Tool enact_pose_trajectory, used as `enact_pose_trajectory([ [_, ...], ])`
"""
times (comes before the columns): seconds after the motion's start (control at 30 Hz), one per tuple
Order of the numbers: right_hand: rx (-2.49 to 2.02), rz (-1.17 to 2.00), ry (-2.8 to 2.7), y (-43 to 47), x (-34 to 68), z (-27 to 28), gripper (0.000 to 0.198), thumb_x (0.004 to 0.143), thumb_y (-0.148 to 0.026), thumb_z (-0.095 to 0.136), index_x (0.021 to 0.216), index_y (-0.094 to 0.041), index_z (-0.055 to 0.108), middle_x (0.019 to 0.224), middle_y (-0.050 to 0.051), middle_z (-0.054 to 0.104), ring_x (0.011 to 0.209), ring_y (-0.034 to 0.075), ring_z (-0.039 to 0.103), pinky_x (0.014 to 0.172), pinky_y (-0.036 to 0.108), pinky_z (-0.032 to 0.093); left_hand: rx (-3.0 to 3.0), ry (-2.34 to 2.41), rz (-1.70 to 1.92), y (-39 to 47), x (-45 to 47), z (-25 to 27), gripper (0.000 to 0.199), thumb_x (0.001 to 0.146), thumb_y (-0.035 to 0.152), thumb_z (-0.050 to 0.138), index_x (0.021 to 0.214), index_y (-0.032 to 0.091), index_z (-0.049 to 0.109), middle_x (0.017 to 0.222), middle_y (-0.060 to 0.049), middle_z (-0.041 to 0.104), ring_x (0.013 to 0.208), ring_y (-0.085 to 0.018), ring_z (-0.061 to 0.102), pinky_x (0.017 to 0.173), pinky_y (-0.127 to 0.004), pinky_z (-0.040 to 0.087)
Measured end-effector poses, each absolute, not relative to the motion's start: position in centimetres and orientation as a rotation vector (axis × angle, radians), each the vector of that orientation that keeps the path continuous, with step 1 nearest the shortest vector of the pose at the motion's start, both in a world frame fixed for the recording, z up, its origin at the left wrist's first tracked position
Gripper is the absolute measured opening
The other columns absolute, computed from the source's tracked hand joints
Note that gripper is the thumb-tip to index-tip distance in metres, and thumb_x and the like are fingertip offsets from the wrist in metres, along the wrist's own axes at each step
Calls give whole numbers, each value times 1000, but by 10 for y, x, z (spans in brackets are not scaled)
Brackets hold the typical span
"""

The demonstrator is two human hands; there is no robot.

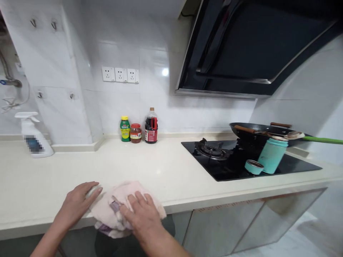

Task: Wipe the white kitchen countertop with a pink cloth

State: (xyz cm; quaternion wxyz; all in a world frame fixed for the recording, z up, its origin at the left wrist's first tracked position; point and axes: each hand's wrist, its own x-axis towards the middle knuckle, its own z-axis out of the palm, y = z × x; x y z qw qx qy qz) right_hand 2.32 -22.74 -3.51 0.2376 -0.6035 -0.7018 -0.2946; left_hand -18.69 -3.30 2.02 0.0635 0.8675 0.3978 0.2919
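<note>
Pink cloth: a pale pink, fluffy cloth (103, 208) with purple patches lies bunched at the bottom of the frame, left of centre, on the front rim of the white worktop (107, 167); its near part hangs past the edge.
Right hand: the right hand (143, 214) rests on top of the cloth, palm down, fingers slightly apart and not clamped around it.
Left hand: the left hand (79, 200) is just beside the cloth's left side, thumb and fingers apart with something pale between them; whether it grips a corner, I cannot tell.
Handling the cloth: a flat palm and even pressure should suit this soft bundle; folding in the loose near part would probably give a firmer pad and stop it dragging over the edge. The left hand could steady the loose side.
Worktop left: a white spray bottle (34, 137) stands at the left of the frame, well apart from both hands.
Back wall: a green squeeze bottle (125, 130), a red-lidded jar (135, 134) and a bottle of dark sauce (151, 130) stand upright near centre.
Gas hob: at the right, the black gas hob (225, 173) carries a wok (246, 136), a turquoise flask (273, 155) and a turquoise cup lid (253, 168); long strokes are best stopped short of these.
</note>
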Motion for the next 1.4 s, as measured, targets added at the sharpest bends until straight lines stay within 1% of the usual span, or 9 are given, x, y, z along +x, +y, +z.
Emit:
enact_pose_trajectory([
  [0.07,-1758,-703,-1912,-249,55,-37,42,89,-39,65,130,-35,57,139,9,58,127,35,52,98,55,46,2618,1220,849,-36,-187,22,57,87,66,45,112,24,74,125,-8,72,119,-30,65,103,-41,50],
  [0.2,-2054,-596,-1895,-309,134,-41,88,60,-28,88,140,-35,52,147,12,50,135,41,44,103,59,40,2607,1221,837,-39,-187,21,57,88,66,45,115,23,73,127,-9,71,121,-30,63,104,-42,48],
  [0.57,-2286,-1003,-1545,-441,317,-75,66,78,-39,52,143,-29,46,149,9,48,135,32,45,95,49,43,2585,1169,870,-48,-187,18,57,91,67,44,118,24,70,132,-7,68,128,-30,57,110,-46,41],
  [0.77,-2448,-1050,-1540,-404,247,-59,67,76,-26,54,143,-31,48,132,10,60,123,36,51,92,56,42,2563,1164,962,-45,-188,7,57,91,68,46,121,25,69,134,-7,67,131,-30,55,111,-47,40],
  [0.93,-2241,-786,-1872,-318,125,-26,86,70,-22,72,149,-36,40,132,10,60,114,35,55,86,49,45,2558,1124,1016,-40,-188,2,58,92,68,46,122,23,69,132,-8,67,128,-29,58,110,-48,42],
  [1.1,-1892,-629,-2147,-218,2,1,48,89,-33,64,135,-28,52,121,12,61,100,32,57,80,47,47,2531,1072,1041,-41,-187,6,56,92,65,48,117,22,71,128,-8,70,123,-28,61,110,-46,43],
  [1.2,-1717,-576,-2269,-186,-43,12,40,88,-37,67,123,-19,57,113,12,60,98,29,54,82,45,48,2471,1041,1053,-45,-188,14,50,93,60,48,114,21,71,123,-7,72,119,-26,64,108,-44,46],
  [1.3,-1638,-515,-2255,-181,-56,21,58,79,-48,79,123,-18,56,120,13,57,108,32,50,94,49,45,2368,1027,1135,-53,-190,23,45,93,56,48,111,22,70,121,-7,72,117,-24,65,106,-43,49],
  [1.4,-1591,-224,-2163,-190,-47,26,76,70,-50,86,130,-17,53,129,17,54,119,39,45,103,60,37,2352,940,1302,-73,-190,27,42,94,50,48,118,21,67,128,-9,67,123,-25,61,110,-45,47],
])
